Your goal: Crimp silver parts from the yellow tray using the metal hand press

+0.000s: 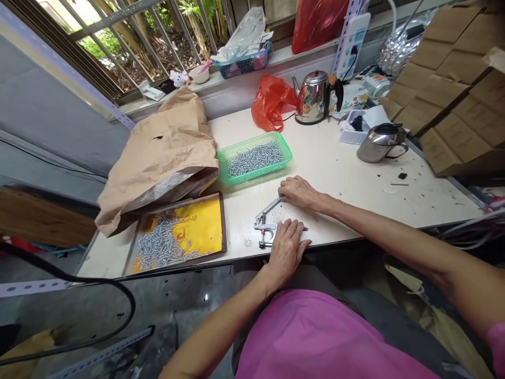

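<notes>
A pair of grey snap-fastener pliers (270, 209) lies on the table near its front edge, with a spring and a small red part at its head. My right hand (298, 192) is closed on the end of the upper handle, which is raised at an angle. My left hand (287, 246) presses down over the lower handle, its fingers covering most of it. The jaw end points left and sticks out past my left fingers. Whether anything sits between the jaws is too small to tell.
Left of the pliers, a shallow tray (224, 221) with a yellow base holds many small silvery metal pieces (161, 243). Behind stands a green basket (252, 178) of similar pieces. A brown paper bag (161, 152), kettle (314, 100), steel jug (376, 146) and cardboard (453, 79) surround the worktop.
</notes>
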Demonstrator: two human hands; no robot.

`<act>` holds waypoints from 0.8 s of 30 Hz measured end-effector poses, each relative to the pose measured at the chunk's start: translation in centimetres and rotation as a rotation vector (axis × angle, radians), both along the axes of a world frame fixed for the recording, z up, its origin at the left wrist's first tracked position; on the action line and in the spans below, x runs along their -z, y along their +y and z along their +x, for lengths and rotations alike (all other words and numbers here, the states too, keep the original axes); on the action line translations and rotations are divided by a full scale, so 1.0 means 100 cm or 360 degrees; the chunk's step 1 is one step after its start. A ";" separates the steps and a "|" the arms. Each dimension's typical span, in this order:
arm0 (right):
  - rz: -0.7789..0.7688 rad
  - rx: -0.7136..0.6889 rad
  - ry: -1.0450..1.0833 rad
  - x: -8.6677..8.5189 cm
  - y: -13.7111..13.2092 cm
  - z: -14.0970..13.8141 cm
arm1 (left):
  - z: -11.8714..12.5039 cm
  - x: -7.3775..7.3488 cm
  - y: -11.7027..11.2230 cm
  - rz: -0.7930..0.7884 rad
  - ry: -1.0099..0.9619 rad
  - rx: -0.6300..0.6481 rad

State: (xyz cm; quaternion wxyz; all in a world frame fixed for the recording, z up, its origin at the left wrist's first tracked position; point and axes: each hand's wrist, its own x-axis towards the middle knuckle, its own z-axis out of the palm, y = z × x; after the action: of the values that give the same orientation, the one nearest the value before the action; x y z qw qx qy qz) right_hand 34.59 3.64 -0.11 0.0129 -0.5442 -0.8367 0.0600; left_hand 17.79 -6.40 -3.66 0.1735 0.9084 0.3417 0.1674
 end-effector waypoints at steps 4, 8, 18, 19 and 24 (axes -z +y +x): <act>0.0069 -0.0022 -0.0038 0.004 -0.002 -0.002 | -0.009 -0.007 -0.001 0.0063 -0.0044 -0.0029; 0.0153 0.0023 0.0001 0.005 -0.015 -0.005 | -0.039 -0.029 0.012 0.0131 0.0216 -0.0591; 0.0260 -0.0035 0.0428 0.038 -0.094 -0.028 | -0.057 -0.052 0.062 -0.0777 0.0897 -0.0823; 0.0310 -0.0027 0.0421 0.046 -0.097 -0.028 | -0.056 -0.052 0.062 -0.0790 0.0910 -0.0791; 0.0471 -0.0020 0.0484 0.075 -0.101 -0.029 | -0.067 -0.052 0.061 -0.0682 0.1010 -0.0760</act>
State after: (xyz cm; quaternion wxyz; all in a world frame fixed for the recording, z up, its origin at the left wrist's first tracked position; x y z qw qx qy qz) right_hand 31.65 -6.42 -7.62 0.2183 -0.5157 -0.8283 0.0181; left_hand 11.08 -0.27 1.51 0.2009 0.7541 0.6048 -0.1588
